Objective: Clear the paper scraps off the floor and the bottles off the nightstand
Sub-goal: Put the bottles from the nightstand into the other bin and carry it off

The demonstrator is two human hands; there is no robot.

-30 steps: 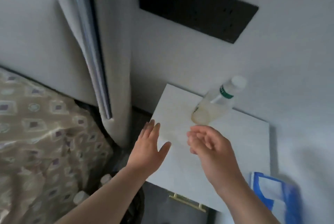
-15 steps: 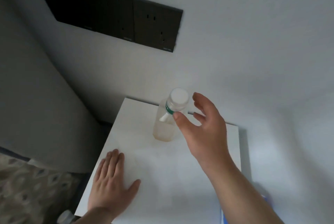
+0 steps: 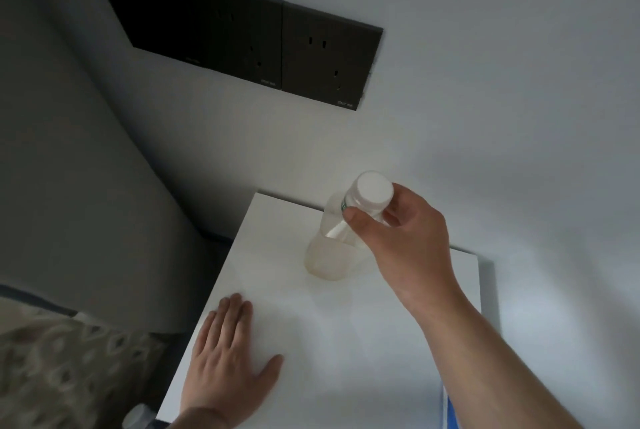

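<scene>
A: Bkgd first?
B: Pale wall (image 3: pixel 485 82) w/ a dark socket panel (image 3: pixel 242 37) set in it, white bench (image 3: pixel 346 342) pushed up against the wall below.
A: And the bottle?
B: Clear plastic bottle (image 3: pixel 332 255), white cap (image 3: pixel 373 190), green band at the neck. It's at the back of the bench, near the wall, approx. mid-width. Lower part looks faintly yellowish. Can't tell if the base is touching the top or just off it.
A: Who's got it?
B: Right hand (image 3: pixel 405 241). Thumb on the near side, fingers curled round the far side, pinching the neck right under the cap. Forearm comes in from bottom right.
A: Other one?
B: Left hand (image 3: pixel 228 363) lies flat, palm down, on the bench's front-left part, fingers straight and together, thumb out to the side. Holds nothing, well apart from the bottle.
A: Anything else round it?
B: Grey headboard (image 3: pixel 69 186) to the left, patterned bedding (image 3: pixel 69 369) bottom left. Blue-and-white item (image 3: pixel 446 408) at the bench's right front edge, mostly hidden by the arm, can't ID it.
</scene>
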